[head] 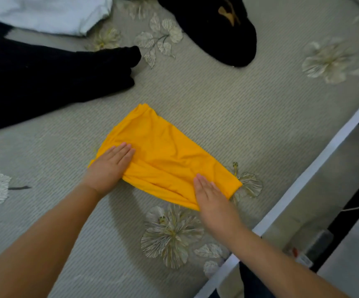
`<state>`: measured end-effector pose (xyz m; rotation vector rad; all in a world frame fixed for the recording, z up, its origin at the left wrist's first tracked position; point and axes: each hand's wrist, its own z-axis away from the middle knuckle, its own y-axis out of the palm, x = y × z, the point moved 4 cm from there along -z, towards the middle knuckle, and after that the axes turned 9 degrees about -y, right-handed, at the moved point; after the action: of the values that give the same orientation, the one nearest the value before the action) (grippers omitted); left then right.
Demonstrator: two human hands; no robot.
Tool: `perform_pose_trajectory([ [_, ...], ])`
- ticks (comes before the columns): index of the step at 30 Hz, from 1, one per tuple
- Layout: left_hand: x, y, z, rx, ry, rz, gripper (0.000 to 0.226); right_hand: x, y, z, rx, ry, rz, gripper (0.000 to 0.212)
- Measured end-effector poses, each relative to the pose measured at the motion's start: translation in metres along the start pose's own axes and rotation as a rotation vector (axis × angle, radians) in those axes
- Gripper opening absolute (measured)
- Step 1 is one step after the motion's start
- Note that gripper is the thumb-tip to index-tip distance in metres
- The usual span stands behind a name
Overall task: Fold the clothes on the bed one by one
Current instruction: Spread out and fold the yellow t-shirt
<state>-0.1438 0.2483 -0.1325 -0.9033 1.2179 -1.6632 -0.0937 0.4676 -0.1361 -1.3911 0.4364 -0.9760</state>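
Both hands flat, nothing gripped: left hand (109, 166) and right hand (212, 195) press yellow garment (163, 155) on bed (238, 117). Beyond them I see black garment (45, 78), white garment (51, 11), dark item (221, 29) apparently unfolded; yellow looks part-folded.

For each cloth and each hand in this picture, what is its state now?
yellow garment: folded, lying on the bed, some wrinkles.
left hand: open, flat on the yellow garment's left end.
right hand: open, flat on its right end.
black garment: spread out, unfolded.
black garment with gold mark: lying bunched.
white garment: partly out of view.
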Motion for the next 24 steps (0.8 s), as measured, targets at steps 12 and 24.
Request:
perform_pose_trajectory([
  [12, -0.110, -0.147, -0.236, 0.030, -0.030, 0.049, 0.059, -0.266, -0.152, 0.000, 0.035, 0.317, -0.325, 0.061],
  [24, -0.199, -0.382, -0.579, -0.383, 0.069, 0.099, 0.055, -0.566, -0.403, -0.064, -0.456, 0.335, -0.148, 0.057],
])
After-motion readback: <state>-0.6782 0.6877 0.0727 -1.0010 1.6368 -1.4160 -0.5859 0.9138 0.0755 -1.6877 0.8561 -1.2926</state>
